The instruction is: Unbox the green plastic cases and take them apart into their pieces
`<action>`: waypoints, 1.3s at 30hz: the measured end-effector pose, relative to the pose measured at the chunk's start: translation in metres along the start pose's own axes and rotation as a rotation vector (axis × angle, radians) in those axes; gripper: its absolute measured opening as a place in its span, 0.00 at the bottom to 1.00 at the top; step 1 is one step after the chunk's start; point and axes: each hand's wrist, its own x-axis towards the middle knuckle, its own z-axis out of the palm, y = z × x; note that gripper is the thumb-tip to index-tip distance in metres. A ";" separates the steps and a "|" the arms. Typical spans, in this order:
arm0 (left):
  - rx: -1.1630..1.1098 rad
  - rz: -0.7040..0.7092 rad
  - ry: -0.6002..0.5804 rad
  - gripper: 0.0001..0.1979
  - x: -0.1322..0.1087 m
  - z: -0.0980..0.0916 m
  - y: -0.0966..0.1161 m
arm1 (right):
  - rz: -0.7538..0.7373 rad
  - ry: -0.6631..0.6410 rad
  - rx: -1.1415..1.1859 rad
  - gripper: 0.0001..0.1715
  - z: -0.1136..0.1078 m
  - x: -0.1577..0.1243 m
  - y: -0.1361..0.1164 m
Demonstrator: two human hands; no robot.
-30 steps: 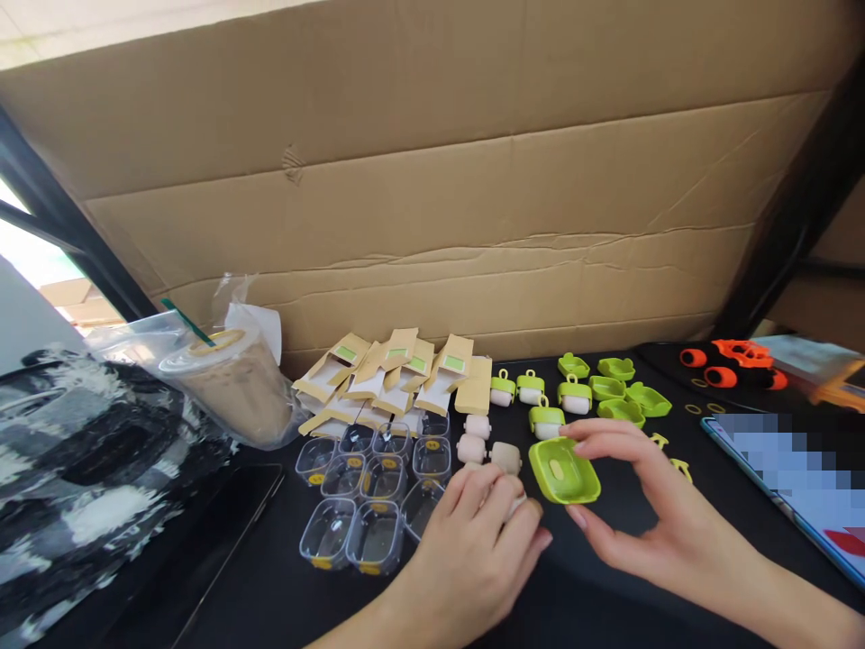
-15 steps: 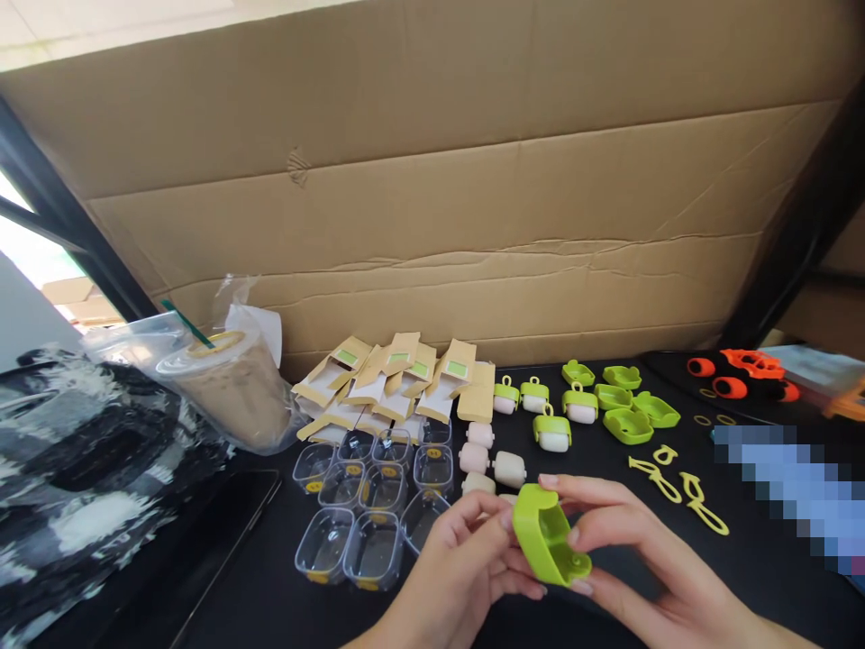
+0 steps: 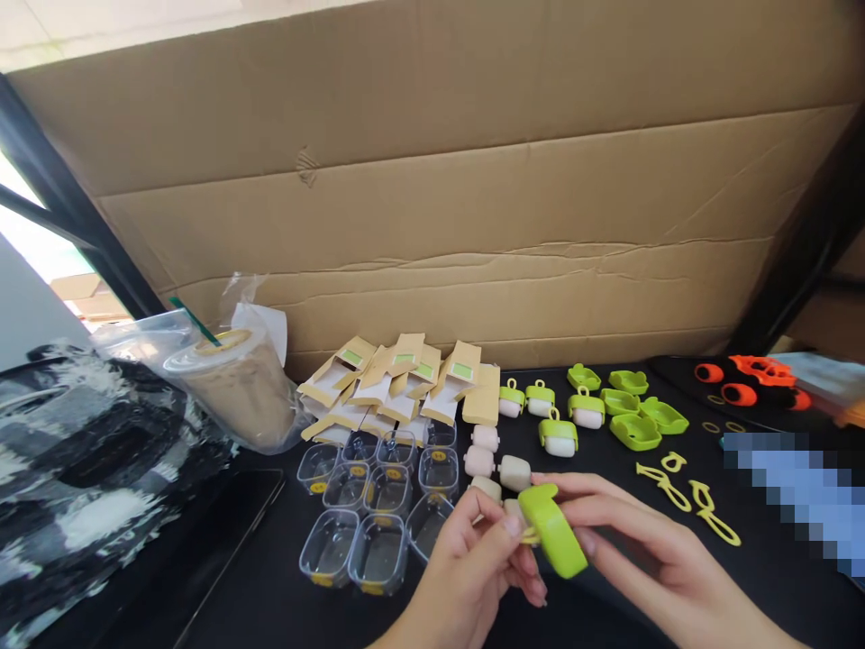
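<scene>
A lime-green plastic shell [image 3: 558,539] is between my hands, its curved outer side towards me. My right hand [image 3: 641,545] grips the shell's right side with thumb and fingers. With thumb and index finger, my left hand [image 3: 469,563] pinches a small yellow loop [image 3: 531,537] at the shell's left side. Beyond them lie several pale rollers [image 3: 514,471], some partly hidden by my left hand. Farther back stand several green-topped rollers [image 3: 559,437] with yellow loops. To the right are several loose green shells [image 3: 635,431] and yellow loop straps [image 3: 714,525].
Clear plastic cups [image 3: 377,552] stand left of my hands, with opened cardboard sleeves [image 3: 405,365] behind them. A bagged drink cup [image 3: 247,397], a dark flat device [image 3: 230,514] and a black-and-white bag [image 3: 87,487] lie left. Orange parts [image 3: 763,370] sit at the right, before a cardboard wall [image 3: 473,198].
The green shell has been turned over, from its hollow inside facing me to its outer side. The yellow loop now shows by my left fingertips. The view has shifted slightly.
</scene>
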 end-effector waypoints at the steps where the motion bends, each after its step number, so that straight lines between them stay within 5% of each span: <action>1: 0.020 0.018 -0.008 0.24 0.000 -0.002 -0.002 | 0.038 -0.013 0.003 0.11 0.001 0.002 -0.001; 6: 0.182 0.110 0.003 0.23 -0.004 -0.002 -0.004 | 0.143 -0.171 0.080 0.11 0.006 0.008 -0.008; 12: 0.320 0.260 0.012 0.21 -0.012 0.005 -0.007 | 0.181 -0.126 0.215 0.08 0.011 0.000 -0.010; 25: 0.865 0.574 -0.055 0.15 -0.013 -0.013 -0.021 | 0.216 -0.145 0.298 0.12 0.017 -0.002 -0.006; 28: 0.883 0.551 -0.115 0.14 -0.010 -0.017 -0.022 | 0.284 -0.202 0.411 0.14 0.018 0.001 -0.001; 33: 0.785 0.561 -0.040 0.16 -0.010 -0.019 -0.032 | 0.376 -0.201 0.632 0.23 0.017 0.001 0.004; 39: 0.783 0.488 0.087 0.16 -0.022 -0.012 -0.031 | 0.350 -0.129 0.557 0.23 0.019 -0.003 -0.002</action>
